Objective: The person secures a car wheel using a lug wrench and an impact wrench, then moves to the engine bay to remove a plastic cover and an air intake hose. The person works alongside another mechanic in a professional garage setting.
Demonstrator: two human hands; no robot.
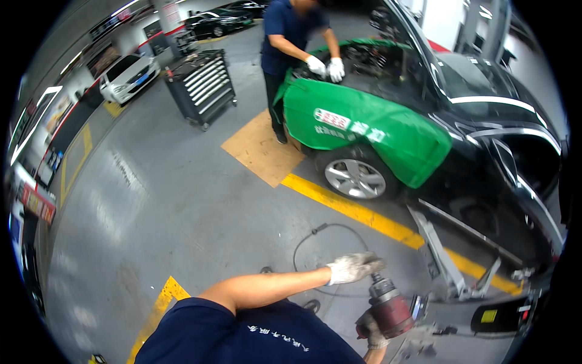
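A red and dark grey impact wrench [391, 310] is held in front of me at the lower right, its nose tilted up and away. My right hand [376, 335], in a pale work glove, is closed around its handle; the wrench body partly covers the fingers. My left hand [356, 268], gloved too, reaches across to the drive end [377, 279] with fingers closed and slightly blurred. Whatever those fingers pinch is too small to make out. A thin black hose or cable [295, 252] loops on the floor beyond my left hand.
A black car [479, 182] stands at right with a green fender cover [364, 115] and silver front wheel [354, 178]. A co-worker [280, 54] in white gloves leans into its engine bay. A lift arm [433, 246], tool cabinet [203, 88] and cardboard sheet [264, 148] are nearby.
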